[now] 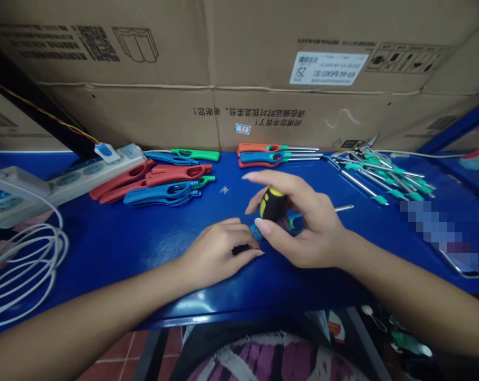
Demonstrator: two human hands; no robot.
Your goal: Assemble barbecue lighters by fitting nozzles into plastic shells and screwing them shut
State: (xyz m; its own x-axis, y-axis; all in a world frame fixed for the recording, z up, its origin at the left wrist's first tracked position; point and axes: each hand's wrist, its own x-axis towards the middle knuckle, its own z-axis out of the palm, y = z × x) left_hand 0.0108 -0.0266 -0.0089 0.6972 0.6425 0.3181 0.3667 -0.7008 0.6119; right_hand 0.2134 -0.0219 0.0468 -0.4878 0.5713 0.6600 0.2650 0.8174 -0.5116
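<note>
While a coiled cable (28, 248) and a power strip (73, 177) sit at the left of our blue table (104, 248), red handles (120, 185) and blue handles (155, 194) lie beside the strip, then tiny screws (224, 190). Our left hand (223, 246) curls at a blue lighter (255, 233) on the table near us; we cannot tell whether its fingers pinch it. Tilted above the lighter, a screwdriver (272, 205) is clasped between our right hand's (306, 225) thumb and fingers. Rods (382, 174) with teal parts lie heaped at the right.
</note>
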